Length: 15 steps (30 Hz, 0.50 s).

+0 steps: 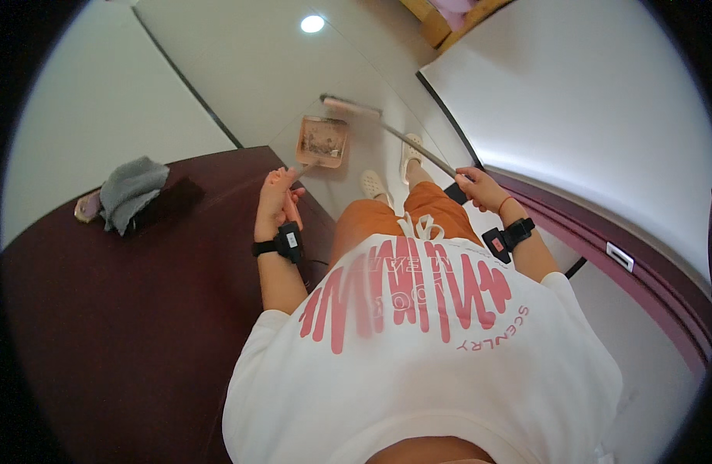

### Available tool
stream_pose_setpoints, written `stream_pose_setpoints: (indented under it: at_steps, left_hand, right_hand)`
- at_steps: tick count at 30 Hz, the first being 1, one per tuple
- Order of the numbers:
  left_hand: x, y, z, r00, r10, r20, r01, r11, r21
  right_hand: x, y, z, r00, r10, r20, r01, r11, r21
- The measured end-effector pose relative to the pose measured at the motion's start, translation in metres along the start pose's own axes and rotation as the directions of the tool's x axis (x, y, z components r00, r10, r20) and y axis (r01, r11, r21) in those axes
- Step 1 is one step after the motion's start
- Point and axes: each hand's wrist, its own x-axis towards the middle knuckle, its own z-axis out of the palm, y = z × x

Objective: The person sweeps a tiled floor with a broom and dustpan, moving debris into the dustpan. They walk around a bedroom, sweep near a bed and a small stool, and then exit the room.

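My left hand (280, 197) is closed around the pink handle of a long-handled dustpan (342, 155). The pan is peach-pink and rests on the floor ahead, with grey dust and debris inside it. My right hand (480, 190) grips the thin grey pole of a broom (353, 107). The broom's pole slants away to the left, and its narrow pink head with a dark edge lies just beyond the dustpan's far side. A small gap shows between the broom head and the pan. Part of the dustpan's pole is hidden by my left hand.
At my left stands a dark red table (124, 309) with a grey cloth (133, 193) near its far edge. A door frame (650, 267) with a metal latch plate is at my right. My feet in cream clogs (373, 185) stand near the dustpan. Wooden furniture (441, 27) is ahead.
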Motion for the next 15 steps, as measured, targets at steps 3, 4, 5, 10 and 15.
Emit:
stream_pose_setpoints:
  at_steps: [3,4,5,10,15]
  left_hand:
    - [-0.010,0.011,0.023,0.995,0.004,0.100,-0.013,0.996,0.091]
    - [-0.023,0.022,0.039,0.996,-0.006,0.088,-0.007,0.989,0.149]
    - [-0.026,0.023,0.045,0.994,-0.001,0.109,-0.019,0.983,0.184]
    - [0.001,0.024,0.048,0.966,-0.016,0.259,-0.040,0.977,0.211]
    - [-0.010,0.034,0.082,0.939,-0.118,0.323,0.015,0.953,0.304]
  right_hand:
    - [-0.001,0.027,0.003,0.998,-0.022,-0.050,0.032,0.976,0.216]
    - [0.000,0.024,0.007,0.997,-0.037,-0.073,0.052,0.973,0.226]
    - [0.004,0.022,0.008,0.994,-0.050,-0.094,0.071,0.970,0.234]
    - [0.070,0.036,0.027,0.974,-0.059,-0.220,0.056,0.998,-0.021]
    - [0.038,0.046,0.036,0.996,0.038,-0.086,-0.039,0.999,-0.020]
